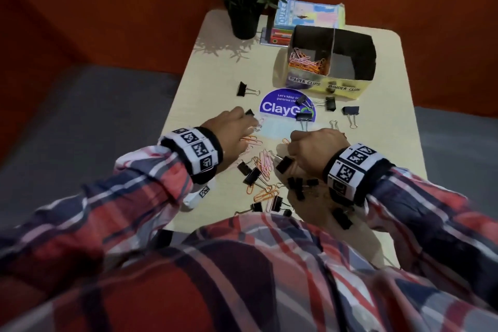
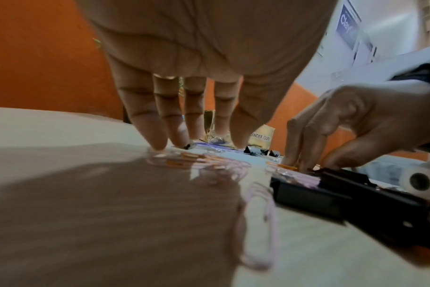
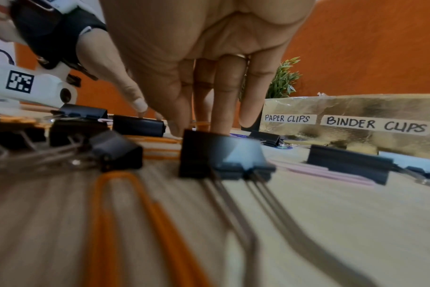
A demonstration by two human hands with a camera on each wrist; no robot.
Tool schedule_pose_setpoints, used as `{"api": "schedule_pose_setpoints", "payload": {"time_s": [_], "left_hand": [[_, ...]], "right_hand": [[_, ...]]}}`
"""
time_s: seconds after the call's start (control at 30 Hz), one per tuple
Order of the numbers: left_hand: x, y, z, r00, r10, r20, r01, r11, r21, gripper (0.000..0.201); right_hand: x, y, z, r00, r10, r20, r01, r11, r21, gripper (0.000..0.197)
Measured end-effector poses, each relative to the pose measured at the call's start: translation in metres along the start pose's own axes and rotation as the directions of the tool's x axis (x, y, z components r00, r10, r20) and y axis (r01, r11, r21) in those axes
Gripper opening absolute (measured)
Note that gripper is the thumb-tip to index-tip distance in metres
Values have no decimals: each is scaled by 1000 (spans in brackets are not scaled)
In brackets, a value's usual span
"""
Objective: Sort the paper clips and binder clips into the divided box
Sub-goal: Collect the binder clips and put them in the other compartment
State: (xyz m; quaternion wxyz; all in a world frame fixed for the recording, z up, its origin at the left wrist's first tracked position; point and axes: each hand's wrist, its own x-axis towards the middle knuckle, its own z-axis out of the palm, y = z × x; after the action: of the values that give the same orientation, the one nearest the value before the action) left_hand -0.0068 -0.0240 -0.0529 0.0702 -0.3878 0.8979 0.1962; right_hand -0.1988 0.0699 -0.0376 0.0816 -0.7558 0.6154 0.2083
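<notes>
The left hand point(image 1: 231, 127) reaches down at about 9 o'clock from the counter's point(image 1: 210, 62) centre, its fingers point(image 2: 150, 128) straight and spread, their tips pressing on orange and pink paper clips point(image 2: 209, 161) lying flat; nothing is gripped. A lone binder clip point(image 1: 244, 89) lies at 11 o'clock from that hand. Between the two wrists a loose heap of paper clips point(image 1: 262, 162) and black binder clips point(image 1: 252, 175) is scattered toward 6 o'clock. The right hand point(image 1: 315, 148) comes down at about 3 o'clock from the heap, fingers point(image 3: 224, 97) pointing down to the counter, tips touching an orange paper clip point(image 2: 286, 165); whether they pinch it I cannot tell. At 12 o'clock from the hands, more binder clips lie on a blue sticker point(image 1: 280, 108). Beyond it, toward 1 o'clock, stands the divided box point(image 1: 347, 86): its left compartment, labelled PAPER CLIPS, holds a pile of paper clips point(image 1: 307, 60); the right one is labelled BINDER CLIPS.
</notes>
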Motion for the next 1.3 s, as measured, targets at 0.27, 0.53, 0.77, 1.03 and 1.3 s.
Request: {"api": "schedule_pose_setpoints", "payload": {"time_s": [0.27, 0.53, 0.77, 1.03, 1.3], "left_hand": [[28, -3, -18, 998, -67, 20, 66, 995, 74, 34], [18, -11, -22, 994, -53, 95, 41, 991, 127, 58], [-11, -11, -5, 988, -25, 154, 17, 998, 57, 56], [23, 18, -9, 992, 21, 127, -28, 998, 58, 24], [29, 41, 3, 977, 28, 213, -62, 986, 155, 72]], "right_hand": [[11, -4, -10, 996, 79, -48, -76, 996, 49, 35], [66, -12, -21, 994, 55, 95, -43, 992, -117, 64], [29, 1, -32, 994, -37, 102, 44, 997, -69, 59], [9, 9, -18, 977, 152, 153, -146, 988, -46, 46], [11, 4, -10, 983, 143, 117, -132, 987, -95, 58]]}}
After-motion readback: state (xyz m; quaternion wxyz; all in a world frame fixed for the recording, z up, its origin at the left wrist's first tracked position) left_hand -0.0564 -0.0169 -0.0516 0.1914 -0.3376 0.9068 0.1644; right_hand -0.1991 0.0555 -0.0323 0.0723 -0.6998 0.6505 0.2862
